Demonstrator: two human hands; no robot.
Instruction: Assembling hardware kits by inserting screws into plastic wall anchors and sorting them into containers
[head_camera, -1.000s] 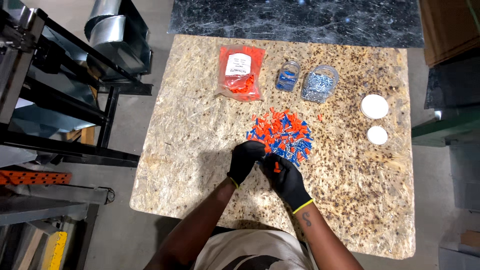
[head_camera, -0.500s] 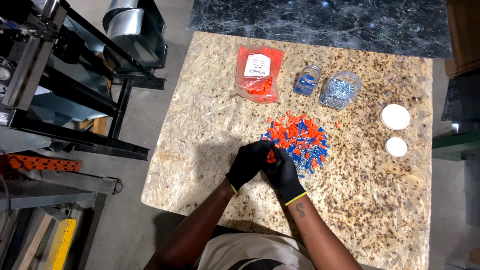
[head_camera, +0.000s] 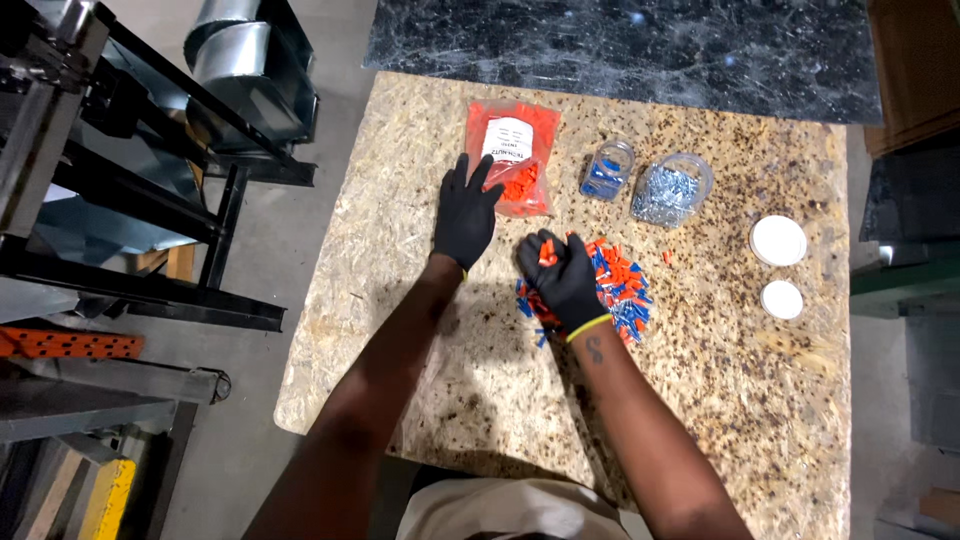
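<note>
Both my hands wear black gloves. My left hand (head_camera: 465, 213) is stretched out flat with fingers apart, its fingertips at the lower left edge of an orange plastic bag (head_camera: 520, 150) of orange connectors with a white label. My right hand (head_camera: 563, 277) is closed around a few orange connectors, held just above the left side of a loose pile of orange and blue connectors (head_camera: 620, 290) on the speckled board table (head_camera: 420, 350).
A small clear jar with blue pieces (head_camera: 607, 170) and a larger clear jar of silver pieces (head_camera: 672, 190) stand behind the pile. Two white round lids (head_camera: 778, 240) lie at the right. A black metal rack (head_camera: 120, 200) stands left; a dark marble slab (head_camera: 620, 45) lies beyond.
My hands have parted. The left one has reached forward to the orange bag, while the right one stays at the pile with orange connectors in it.
</note>
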